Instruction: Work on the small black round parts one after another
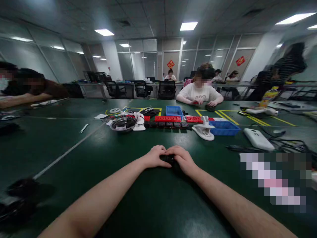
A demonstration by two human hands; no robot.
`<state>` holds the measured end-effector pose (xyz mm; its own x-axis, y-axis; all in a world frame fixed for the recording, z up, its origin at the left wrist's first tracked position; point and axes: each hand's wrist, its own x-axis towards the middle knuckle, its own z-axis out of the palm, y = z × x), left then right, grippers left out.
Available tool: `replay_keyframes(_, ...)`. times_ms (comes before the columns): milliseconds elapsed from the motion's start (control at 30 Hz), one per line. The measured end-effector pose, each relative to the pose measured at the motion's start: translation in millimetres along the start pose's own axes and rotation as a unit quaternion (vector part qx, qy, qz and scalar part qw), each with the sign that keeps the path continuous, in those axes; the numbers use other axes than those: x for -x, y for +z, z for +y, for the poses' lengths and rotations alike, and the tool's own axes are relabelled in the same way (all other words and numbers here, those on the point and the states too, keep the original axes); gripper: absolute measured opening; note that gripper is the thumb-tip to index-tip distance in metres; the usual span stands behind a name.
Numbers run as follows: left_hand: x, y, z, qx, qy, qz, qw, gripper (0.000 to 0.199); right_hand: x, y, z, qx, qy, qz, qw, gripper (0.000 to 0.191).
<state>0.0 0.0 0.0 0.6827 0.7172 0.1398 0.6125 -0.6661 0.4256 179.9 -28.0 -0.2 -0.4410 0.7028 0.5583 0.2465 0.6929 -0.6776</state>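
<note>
Near the middle of the green table (119,198), both of my hands meet around a small dark object (169,159), mostly covered by my fingers, so its kind does not show. My left hand (155,156) grips it from the left, thumb along its near side. From the right, my right hand (183,159) curls its fingers over the top and far side. The object stays low, at or close to the table surface. Beyond my hands lie a row of red blocks (167,119) and a row of black blocks (170,124).
Two blue bins (224,128) and a white stand-like piece (204,129) are past my hands. A bowl of cables (122,125) sits at left. On the right lie a white device (258,138) and black cables. A person (200,89) works opposite; others sit at left.
</note>
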Motion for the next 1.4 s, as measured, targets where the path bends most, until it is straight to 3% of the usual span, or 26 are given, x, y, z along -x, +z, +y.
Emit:
replay_keyframes(167, 1.7, -3.5, 2.1, 0.009, 0.019, -0.008, 1.0, 0.05, 4.5, 1.5, 3.8, -0.03, 0.03, 0.015, 0.999, 0.033)
replay_keyframes(333, 3.9, -0.5, 9.1, 0.004, -0.028, 0.053, 0.998, 0.075, 7.5, 2.9, -1.4, 0.056, 0.047, 0.048, 0.996, 0.031)
replay_keyframes(467, 4.0, 3.8, 19.4, -0.05, -0.052, 0.082, 0.994, 0.073, 5.7, 6.1, -8.2, 0.138, 0.019, 0.024, 0.99, 0.034)
replay_keyframes(567, 4.3, 6.9, 26.7, -0.086, -0.058, 0.087, 0.991, 0.072, 4.9, 8.8, -10.8, 0.185, 0.044, 0.021, 0.982, 0.033)
replay_keyframes(767, 3.8, 10.6, 31.7, -0.144, -0.09, 0.077, 0.982, 0.046, 3.3, 8.9, -8.9, 0.227, 0.078, 0.033, 0.97, 0.024)
replay_keyframes(967, 1.9, 8.5, 24.9, -0.108, -0.056, 0.068, 0.99, 0.045, 2.5, 4.9, -11.7, 0.199, 0.049, 0.021, 0.979, 0.018)
replay_keyframes(1233, 0.5, 4.8, 8.8, -0.025, 0.004, 0.022, 0.999, 0.043, 2.1, 0.2, -12.9, 0.109, -0.03, -0.024, 0.993, 0.031)
replay_keyframes(1400, 1.2, 4.7, 5.7, -0.016, 0.019, 0.013, 1.0, 0.049, 3.7, 0.7, -12.0, 0.088, -0.043, -0.002, 0.995, 0.032)
